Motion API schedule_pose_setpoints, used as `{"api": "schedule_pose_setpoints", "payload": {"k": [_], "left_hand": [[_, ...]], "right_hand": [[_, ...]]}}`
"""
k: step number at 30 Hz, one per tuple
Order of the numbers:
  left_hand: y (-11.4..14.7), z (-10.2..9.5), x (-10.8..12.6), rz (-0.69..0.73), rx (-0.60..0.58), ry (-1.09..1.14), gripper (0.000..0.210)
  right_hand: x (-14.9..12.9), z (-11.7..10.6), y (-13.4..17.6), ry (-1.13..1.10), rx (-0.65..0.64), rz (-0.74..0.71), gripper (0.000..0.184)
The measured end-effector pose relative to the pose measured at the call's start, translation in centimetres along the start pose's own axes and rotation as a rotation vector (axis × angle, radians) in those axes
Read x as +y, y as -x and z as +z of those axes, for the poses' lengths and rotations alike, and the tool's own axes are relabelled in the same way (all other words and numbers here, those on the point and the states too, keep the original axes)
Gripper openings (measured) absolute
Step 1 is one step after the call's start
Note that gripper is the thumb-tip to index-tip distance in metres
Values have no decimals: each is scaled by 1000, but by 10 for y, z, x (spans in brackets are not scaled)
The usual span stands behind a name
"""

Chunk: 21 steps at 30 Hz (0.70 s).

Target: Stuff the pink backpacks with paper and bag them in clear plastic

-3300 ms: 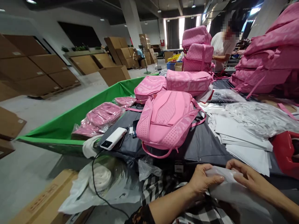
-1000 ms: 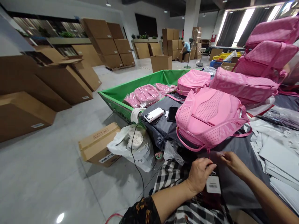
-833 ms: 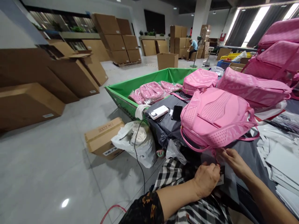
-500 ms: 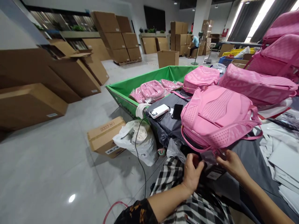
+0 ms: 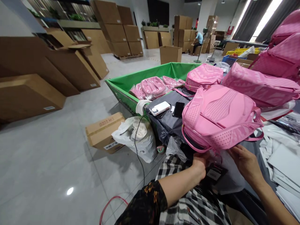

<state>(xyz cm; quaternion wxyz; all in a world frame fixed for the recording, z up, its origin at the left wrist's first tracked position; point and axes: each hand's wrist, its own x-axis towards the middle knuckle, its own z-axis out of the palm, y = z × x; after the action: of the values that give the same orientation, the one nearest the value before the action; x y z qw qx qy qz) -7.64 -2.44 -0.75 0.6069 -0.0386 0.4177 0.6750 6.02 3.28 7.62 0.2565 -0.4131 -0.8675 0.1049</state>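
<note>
A pink backpack [image 5: 217, 115] lies on the dark grey table cover [image 5: 167, 123], its handle end toward me. My left hand [image 5: 200, 163] is curled at the backpack's near edge, gripping the rim of a clear plastic bag [image 5: 232, 176]. A black hang tag [image 5: 214, 173] with a white label hangs just under that edge. My right hand [image 5: 246, 162] holds the bag's other side, fingers against the film, right below the backpack.
A green-lined bin [image 5: 140, 78] holds bagged pink packs [image 5: 152, 87]. A white power bank [image 5: 160, 108] and phone [image 5: 178, 109] lie left of the backpack. More pink backpacks [image 5: 257, 86] lie behind, white sheets [image 5: 283, 162] at right. A cardboard box [image 5: 104, 132] and white sack [image 5: 138, 140] sit on the floor.
Both hands rose from the hang tag to the backpack's near edge and brought the clear bag up against it. The view turned left from the first frame.
</note>
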Motion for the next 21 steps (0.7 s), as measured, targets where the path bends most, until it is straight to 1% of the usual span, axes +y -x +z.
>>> {"api": "schedule_pose_setpoints", "payload": {"k": [2,4,5,7,10,13,15,18,21], "left_hand": [[-3,7,-1,-37,-1,56,45],[-4,12,-2,-61,-2,110,45],[-2,14,-2,-65,-1,133,44],[2,14,-2,-59,9,168,42],[10,10,0,-23,22,197,38],[19,7,6,-5,1,231,37],[23,6,11,-13,-17,245,37],[28,3,17,-25,-36,230,34],[31,0,19,18,-107,194,35]], "right_hand": [[-11,-4,1,225,130,-142,59],[-28,-4,2,429,186,-274,52],[-37,-3,3,509,209,-317,49],[-53,3,5,614,251,-339,45],[-68,21,10,647,307,-310,40],[-69,41,19,637,291,-353,29],[-64,49,26,653,267,-378,28],[-57,54,35,656,255,-379,26],[-55,53,40,628,250,-382,24]]}}
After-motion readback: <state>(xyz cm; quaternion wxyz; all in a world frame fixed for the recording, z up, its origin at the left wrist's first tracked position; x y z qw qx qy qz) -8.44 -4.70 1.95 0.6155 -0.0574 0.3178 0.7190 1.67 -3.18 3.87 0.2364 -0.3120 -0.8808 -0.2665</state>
